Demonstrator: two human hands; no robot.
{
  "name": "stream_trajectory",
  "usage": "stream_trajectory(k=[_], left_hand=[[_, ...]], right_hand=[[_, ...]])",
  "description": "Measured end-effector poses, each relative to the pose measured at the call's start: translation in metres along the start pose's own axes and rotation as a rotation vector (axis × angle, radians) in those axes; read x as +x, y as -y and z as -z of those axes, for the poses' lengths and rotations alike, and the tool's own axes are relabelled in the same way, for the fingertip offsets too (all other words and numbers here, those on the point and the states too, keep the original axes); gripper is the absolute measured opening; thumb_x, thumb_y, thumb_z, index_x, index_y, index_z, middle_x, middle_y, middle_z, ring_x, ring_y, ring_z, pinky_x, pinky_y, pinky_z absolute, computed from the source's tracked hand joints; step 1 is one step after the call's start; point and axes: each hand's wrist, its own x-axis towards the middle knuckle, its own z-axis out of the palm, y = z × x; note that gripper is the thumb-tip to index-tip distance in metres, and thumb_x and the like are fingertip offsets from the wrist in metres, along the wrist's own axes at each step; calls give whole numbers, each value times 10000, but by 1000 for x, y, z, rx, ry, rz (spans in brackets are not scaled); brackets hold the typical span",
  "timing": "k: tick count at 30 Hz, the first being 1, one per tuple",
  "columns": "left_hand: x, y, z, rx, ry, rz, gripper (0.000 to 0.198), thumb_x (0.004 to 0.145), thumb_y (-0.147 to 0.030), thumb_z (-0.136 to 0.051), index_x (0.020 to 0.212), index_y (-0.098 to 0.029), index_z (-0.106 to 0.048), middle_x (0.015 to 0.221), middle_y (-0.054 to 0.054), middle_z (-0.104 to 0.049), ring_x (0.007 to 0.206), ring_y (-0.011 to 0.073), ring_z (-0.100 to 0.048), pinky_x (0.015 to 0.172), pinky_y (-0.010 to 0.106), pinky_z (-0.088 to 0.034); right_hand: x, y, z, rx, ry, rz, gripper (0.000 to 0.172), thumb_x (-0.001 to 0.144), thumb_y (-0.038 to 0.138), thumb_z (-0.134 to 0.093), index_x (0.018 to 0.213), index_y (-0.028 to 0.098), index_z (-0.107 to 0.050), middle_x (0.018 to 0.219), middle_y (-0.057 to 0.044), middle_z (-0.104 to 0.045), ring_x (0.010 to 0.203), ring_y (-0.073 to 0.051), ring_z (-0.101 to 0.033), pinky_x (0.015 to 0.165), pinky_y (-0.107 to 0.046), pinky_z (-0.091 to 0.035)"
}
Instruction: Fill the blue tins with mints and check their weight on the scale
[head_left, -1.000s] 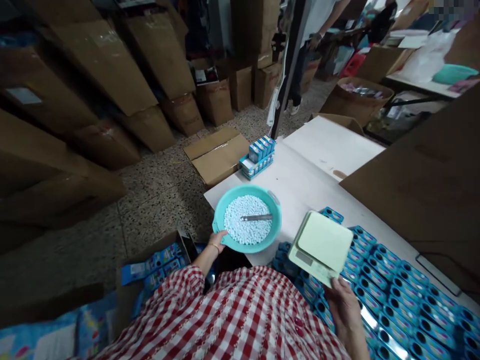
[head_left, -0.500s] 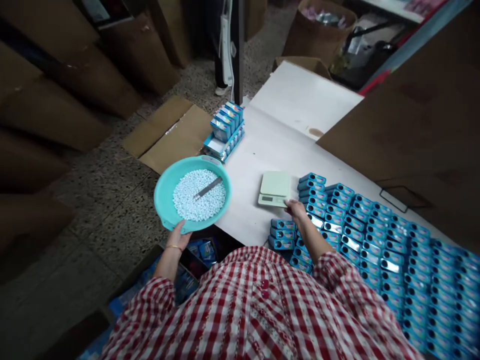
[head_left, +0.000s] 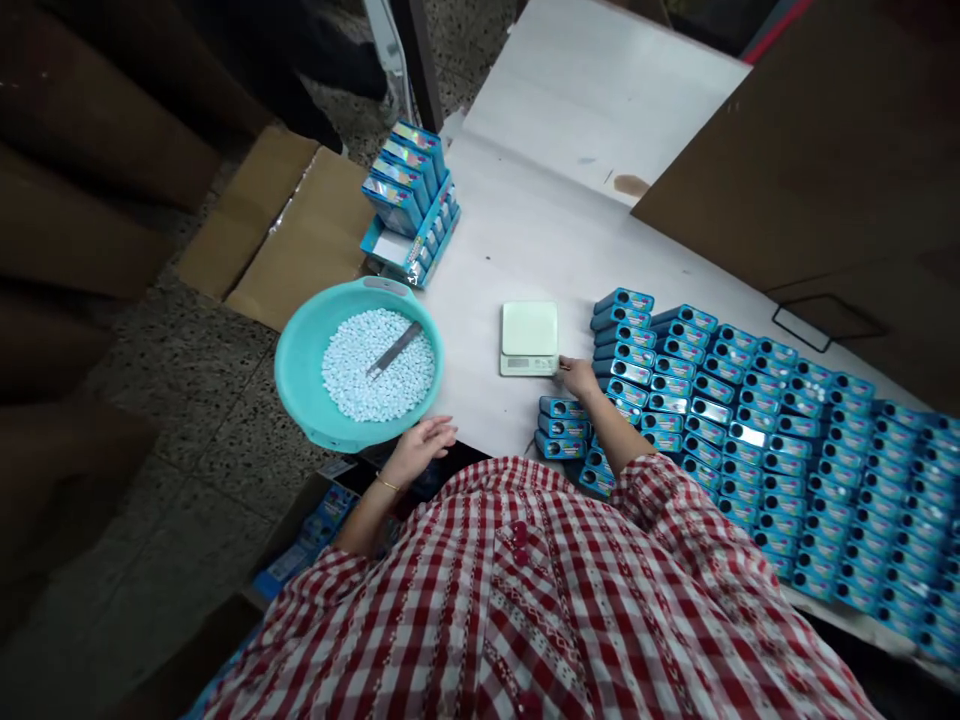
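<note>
My left hand [head_left: 421, 448] is just off the near rim of a turquoise plastic basin [head_left: 300, 385], its fingers stretched out and holding nothing. Small white pellets [head_left: 367, 395] fill the basin's bottom, and a flat grey metal strip like a scoop or tweezers [head_left: 395, 350] lies on them. At the lower right corner of a pale green digital scale [head_left: 529, 330], my right hand [head_left: 579, 378] has its fingers closed on the edge. The scale sits flat on the white table [head_left: 480, 320] with a bare platform.
Rows of blue boxes [head_left: 712, 410] cover the table's right side. More blue boxes stand in a display tray [head_left: 431, 245] beyond the basin. Flattened cardboard [head_left: 300, 230] lies at the left. Below the table edge is an open carton with blue packs [head_left: 330, 510]. A person's legs [head_left: 337, 60] show behind.
My left hand has let go of the basin's rim and moved right. The scale, tilted before, now lies flat with my right hand still at its corner. The view has tipped downward.
</note>
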Motion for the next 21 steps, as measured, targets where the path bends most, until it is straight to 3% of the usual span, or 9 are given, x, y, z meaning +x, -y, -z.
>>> stream_trajectory(k=[4,9,16,21], left_hand=[[3,-13,10,62,-122,-173,484,631,-423,-700,1017,-149,-602,963,84,-668,751,148,-639,630,243,-511],[3,-14,23,85,-206,-242,494,659,-462,-665,1031,-146,-590,954,82,-667,774,155,-642,652,249,-511],[-1,-7,36,66,-279,-223,529,624,-484,-680,1020,-145,-590,932,84,-672,764,168,-644,647,265,-509],[6,-4,46,46,-339,-245,496,633,-456,-682,1013,-150,-592,933,85,-667,760,170,-638,630,257,-495]], right_hand=[[-18,5,11,-325,61,163,364,830,142,-427,1139,225,-601,1183,-90,-562,1066,-232,-489,867,-309,-360],[-18,22,11,-981,190,486,464,866,100,-295,1258,254,-488,1134,-121,-564,980,-238,-506,799,-357,-322],[-7,27,4,-1102,230,556,424,877,112,-271,1234,179,-491,1101,-146,-589,966,-247,-507,795,-378,-273],[-6,34,-2,-1106,272,599,354,853,94,-318,1000,136,-637,1083,-143,-614,979,-243,-504,798,-366,-280]])
